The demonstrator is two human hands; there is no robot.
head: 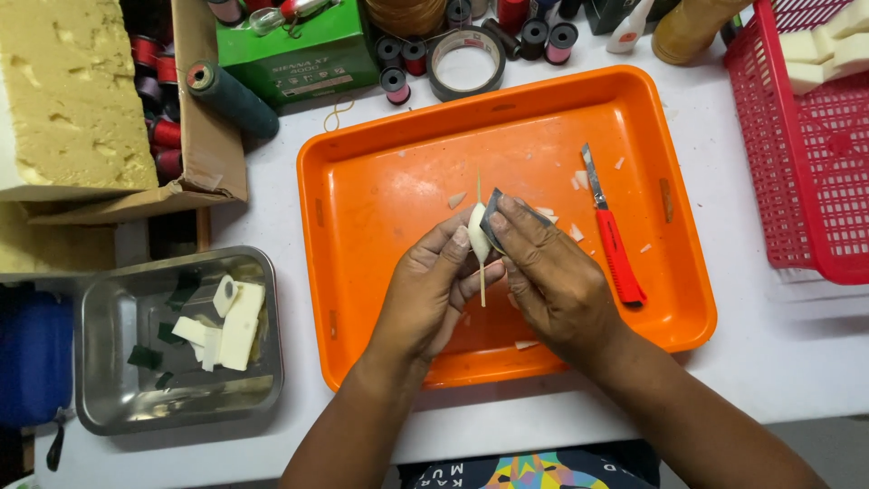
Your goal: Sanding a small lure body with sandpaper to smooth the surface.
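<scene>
While held over the orange tray point(380, 163): sanding step
Left hand point(425, 290): pinching white float point(476, 231) on stick point(482, 285)
Right hand point(548, 272): pressing dark sandpaper point(498, 210) against float
Next: calls for turning stick evenly
Tray's right edge: red knife point(615, 240)

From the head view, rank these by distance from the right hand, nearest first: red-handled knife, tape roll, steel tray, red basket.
Measured from the right hand, over the orange tray:
1. Red-handled knife, just to its right, inside the orange tray.
2. Tape roll, up beyond the orange tray's far edge.
3. Red basket, far right.
4. Steel tray, far left, past the left hand.
</scene>
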